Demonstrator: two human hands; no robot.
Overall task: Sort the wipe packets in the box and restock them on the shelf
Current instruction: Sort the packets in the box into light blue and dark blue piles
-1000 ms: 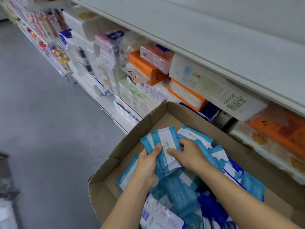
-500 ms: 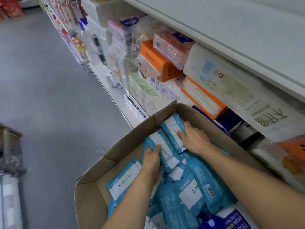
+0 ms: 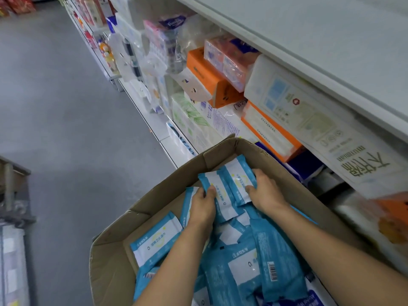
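An open cardboard box [image 3: 114, 270] holds several light blue and white wipe packets. My left hand [image 3: 202, 206] grips one blue-and-white packet [image 3: 217, 195] by its left edge, thumb on top. My right hand [image 3: 263, 193] holds a second packet [image 3: 237, 173] that lies beside the first, near the box's far corner. More blue packets [image 3: 265, 261] lie heaped under my forearms. One packet [image 3: 154, 241] lies flat on the box floor at the left. A dark blue packet [image 3: 313, 299] shows at the bottom edge.
A white shelf [image 3: 309, 51] runs along the right, with tissue packs below it, among them orange packs [image 3: 209, 78] and a large white pack [image 3: 309, 120]. The grey aisle floor [image 3: 55, 96] stretches to the left. A grey metal cart [image 3: 13, 195] stands at the left edge.
Both hands have moved toward the box's far corner, carrying the two packets side by side. The camera has shifted closer to the shelf.
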